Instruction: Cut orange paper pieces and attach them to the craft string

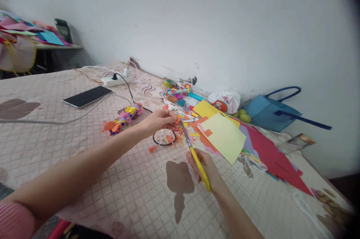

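Observation:
Between the fingertips of my left hand is a small piece of orange paper. My right hand grips a pair of scissors with yellow handles, its fingers around them. The metal blades point up and away, their tips at the orange piece. Below my left hand, small paper scraps and a black cord loop lie on the cloth. Left of that hand rests a purple roll decorated with yellow, pink and orange paper flowers.
Coloured paper sheets lie to the right, before a blue bag and a white plastic bag. A phone, a white cable and a power strip are at the left. A wall closes the back.

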Demonstrator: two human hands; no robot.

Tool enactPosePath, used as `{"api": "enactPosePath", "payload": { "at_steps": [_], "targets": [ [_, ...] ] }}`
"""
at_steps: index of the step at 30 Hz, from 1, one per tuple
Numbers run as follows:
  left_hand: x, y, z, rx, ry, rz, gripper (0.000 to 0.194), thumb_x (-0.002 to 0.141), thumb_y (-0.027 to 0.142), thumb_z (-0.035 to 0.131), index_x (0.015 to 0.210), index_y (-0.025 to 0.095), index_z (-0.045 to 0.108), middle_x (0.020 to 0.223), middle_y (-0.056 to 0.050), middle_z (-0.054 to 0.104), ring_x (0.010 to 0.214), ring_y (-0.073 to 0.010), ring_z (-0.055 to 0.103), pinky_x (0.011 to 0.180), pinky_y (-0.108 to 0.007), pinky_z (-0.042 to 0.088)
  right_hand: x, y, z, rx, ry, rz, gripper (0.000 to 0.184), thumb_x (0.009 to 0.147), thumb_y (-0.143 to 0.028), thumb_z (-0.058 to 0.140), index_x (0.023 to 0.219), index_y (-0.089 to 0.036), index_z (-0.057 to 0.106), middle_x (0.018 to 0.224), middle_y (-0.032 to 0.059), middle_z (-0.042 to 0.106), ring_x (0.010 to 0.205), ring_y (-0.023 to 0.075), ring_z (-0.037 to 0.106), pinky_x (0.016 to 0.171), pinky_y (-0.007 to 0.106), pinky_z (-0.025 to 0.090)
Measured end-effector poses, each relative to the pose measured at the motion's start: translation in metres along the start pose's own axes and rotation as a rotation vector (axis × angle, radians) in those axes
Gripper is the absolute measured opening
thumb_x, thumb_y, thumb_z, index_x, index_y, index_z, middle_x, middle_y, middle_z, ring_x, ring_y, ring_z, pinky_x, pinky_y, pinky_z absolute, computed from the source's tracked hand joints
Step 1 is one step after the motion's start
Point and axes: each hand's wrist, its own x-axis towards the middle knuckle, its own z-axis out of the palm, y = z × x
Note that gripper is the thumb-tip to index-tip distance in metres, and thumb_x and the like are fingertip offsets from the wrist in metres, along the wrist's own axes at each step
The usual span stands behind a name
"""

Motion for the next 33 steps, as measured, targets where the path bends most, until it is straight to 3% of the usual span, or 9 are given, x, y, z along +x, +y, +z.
{"api": "enactPosePath", "payload": {
  "at_steps": [8, 25, 33],
  "targets": [
    [-0.001, 0.002, 0.003, -0.007, 0.025, 0.001, 0.021, 0.069, 0.024, 0.074, 0.074, 0.011, 0.058, 0.072, -0.004, 0.068, 0.065, -0.0106, 0.066, 0.066, -0.021, 0.053, -0.001, -0.003, -0.001, -0.006, -0.011, 0.017, 0.039, 0.072, -0.057, 0.052, 0.062, -0.019, 0.048, 0.045, -0.0065, 0.037, 0.039, 0.0073, 0.035, 0.035, 0.020, 0.027],
    [0.000, 0.000, -0.002, 0.059, -0.053, 0.027, 0.023, 0.071, 0.028, 0.072, 0.074, 0.012, 0.055, 0.078, -0.004, 0.068, 0.069, -0.0104, 0.065, 0.067, -0.022, 0.052, -0.002, -0.006, -0.001, 0.026, -0.036, 0.013, 0.040, 0.072, -0.058, 0.053, 0.062, -0.020, 0.048, 0.041, -0.0075, 0.036, 0.034, 0.0071, 0.035, 0.032, 0.019, 0.027],
    [0.000, 0.001, -0.001, 0.064, 0.006, 0.008, 0.027, 0.068, 0.029, 0.074, 0.074, 0.011, 0.054, 0.075, -0.004, 0.067, 0.066, -0.0099, 0.065, 0.065, -0.022, 0.052, 0.004, 0.007, 0.000, 0.044, -0.040, 0.067, 0.041, 0.076, -0.060, 0.046, 0.068, -0.020, 0.044, 0.043, -0.0089, 0.036, 0.030, 0.0075, 0.035, 0.030, 0.020, 0.029]
  ]
}}
